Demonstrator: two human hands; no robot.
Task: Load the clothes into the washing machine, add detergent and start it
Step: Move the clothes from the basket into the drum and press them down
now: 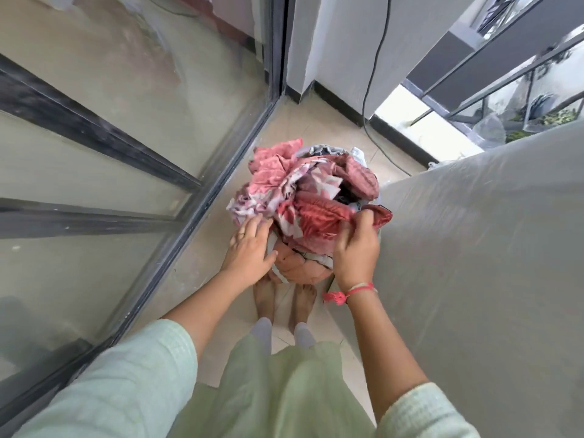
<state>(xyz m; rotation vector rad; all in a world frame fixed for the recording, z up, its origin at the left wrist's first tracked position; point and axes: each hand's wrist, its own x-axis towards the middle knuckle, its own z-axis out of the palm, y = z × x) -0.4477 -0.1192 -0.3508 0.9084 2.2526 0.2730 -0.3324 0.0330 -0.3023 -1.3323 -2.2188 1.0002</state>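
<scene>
Two hands reach down in the middle of the frame. At far left stands a tall glass door with dark bars [126,74]. The left hand [249,248] lies flat on the heap of red, pink and white clothes [303,191], grip apart. The heap sits mid-frame, between door and cover. The right hand [357,248] has its grip clamped on the heap's red edge. A big grey plastic cover [474,248] fills the right side.
</scene>
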